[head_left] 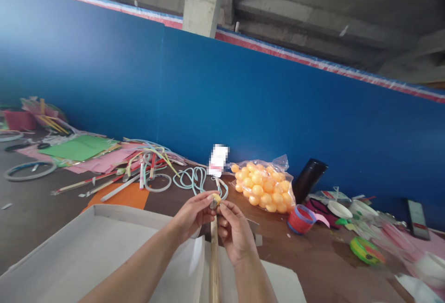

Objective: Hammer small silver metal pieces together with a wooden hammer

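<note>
My left hand (193, 215) and my right hand (238, 231) meet in front of me, both with fingers closed in a pinch. Between their fingertips is a small rounded yellow-and-grey piece (214, 201), too small to name. Just under it a long wooden stick (214, 266) runs down toward me between my forearms; whether the piece is fixed to the stick I cannot tell. Below my hands lies a shallow white box (114, 229) with a white flap. Beyond my right hand sits a clear bag of orange balls (264, 185).
A black bottle (309, 180) leans by the blue partition (222, 99). To the right are a red-and-blue cup (301, 219), a green tape measure (366, 251) and a phone (418, 218). Pale blue cord (191, 179), coloured paper (81, 148) and strips lie left.
</note>
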`<state>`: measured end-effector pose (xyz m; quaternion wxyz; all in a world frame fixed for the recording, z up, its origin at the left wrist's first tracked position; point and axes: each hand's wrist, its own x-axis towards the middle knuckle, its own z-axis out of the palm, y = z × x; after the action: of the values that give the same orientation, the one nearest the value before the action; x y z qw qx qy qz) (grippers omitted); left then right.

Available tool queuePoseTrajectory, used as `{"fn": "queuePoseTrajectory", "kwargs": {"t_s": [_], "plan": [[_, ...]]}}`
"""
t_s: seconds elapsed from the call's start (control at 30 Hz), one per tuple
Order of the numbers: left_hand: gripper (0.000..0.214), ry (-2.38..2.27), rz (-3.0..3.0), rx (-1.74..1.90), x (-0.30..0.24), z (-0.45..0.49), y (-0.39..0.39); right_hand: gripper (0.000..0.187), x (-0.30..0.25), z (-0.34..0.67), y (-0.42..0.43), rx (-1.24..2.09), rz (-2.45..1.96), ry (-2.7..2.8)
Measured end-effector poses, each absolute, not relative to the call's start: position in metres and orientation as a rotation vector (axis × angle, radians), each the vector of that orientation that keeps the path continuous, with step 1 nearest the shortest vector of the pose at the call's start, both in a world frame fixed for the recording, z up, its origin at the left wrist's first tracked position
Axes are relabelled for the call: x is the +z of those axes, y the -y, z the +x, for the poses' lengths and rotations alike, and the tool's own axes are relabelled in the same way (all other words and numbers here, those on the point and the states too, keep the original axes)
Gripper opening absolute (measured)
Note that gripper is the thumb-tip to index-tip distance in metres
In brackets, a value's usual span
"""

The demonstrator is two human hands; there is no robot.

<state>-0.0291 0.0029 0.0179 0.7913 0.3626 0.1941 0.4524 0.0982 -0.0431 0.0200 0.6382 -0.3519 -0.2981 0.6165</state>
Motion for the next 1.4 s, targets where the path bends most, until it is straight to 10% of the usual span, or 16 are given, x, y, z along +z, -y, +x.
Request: {"fn": "queuePoseTrajectory", "kwargs": {"t_s": [1.4], "plan": [[0.032, -0.472, 0.803, 0.941, 0.012, -0.026, -0.005, 0.013, 0.015, 0.108, 0.04, 1.579, -0.681, 0.636]]}}
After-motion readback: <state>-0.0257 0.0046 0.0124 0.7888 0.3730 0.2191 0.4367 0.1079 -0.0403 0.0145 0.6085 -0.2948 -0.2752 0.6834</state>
